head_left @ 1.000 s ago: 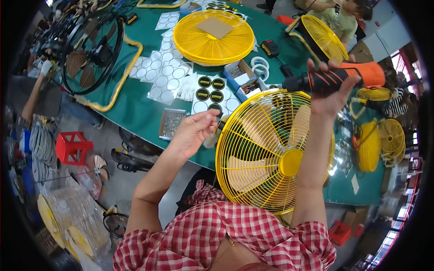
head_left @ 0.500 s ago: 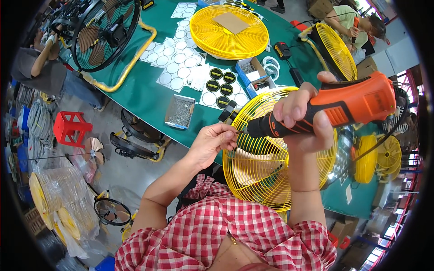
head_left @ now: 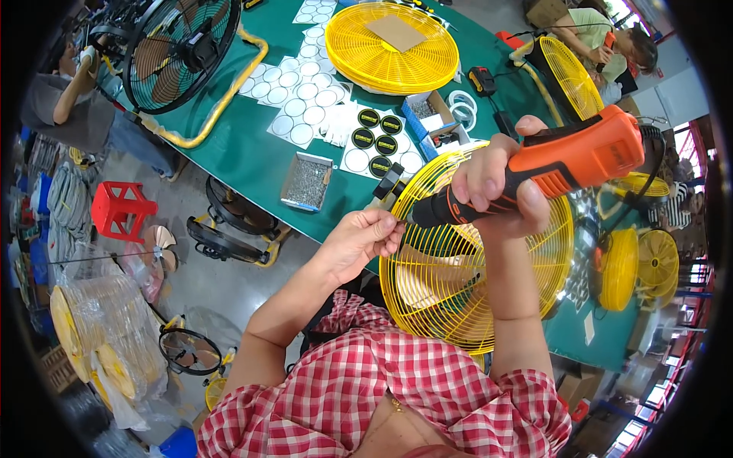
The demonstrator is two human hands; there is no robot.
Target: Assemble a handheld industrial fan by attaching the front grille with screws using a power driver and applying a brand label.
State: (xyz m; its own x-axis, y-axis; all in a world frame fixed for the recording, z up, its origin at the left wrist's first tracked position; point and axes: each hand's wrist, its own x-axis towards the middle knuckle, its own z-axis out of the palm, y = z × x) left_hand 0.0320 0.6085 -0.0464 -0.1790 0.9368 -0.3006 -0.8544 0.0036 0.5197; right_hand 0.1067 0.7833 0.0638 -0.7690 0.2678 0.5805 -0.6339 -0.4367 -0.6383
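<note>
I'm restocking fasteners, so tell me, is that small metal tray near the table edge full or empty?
Full, or close to it: the small metal tray on the green table is covered corner to corner with small grey pieces. How deep they lie cannot be told.

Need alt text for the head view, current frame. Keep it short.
A person's right hand grips an orange and black electric screwdriver, its tip meeting the pinched fingers of the left hand over a yellow wire fan guard. Behind lie a green table, a small tray of screws, round black badges and another yellow fan guard.
</note>
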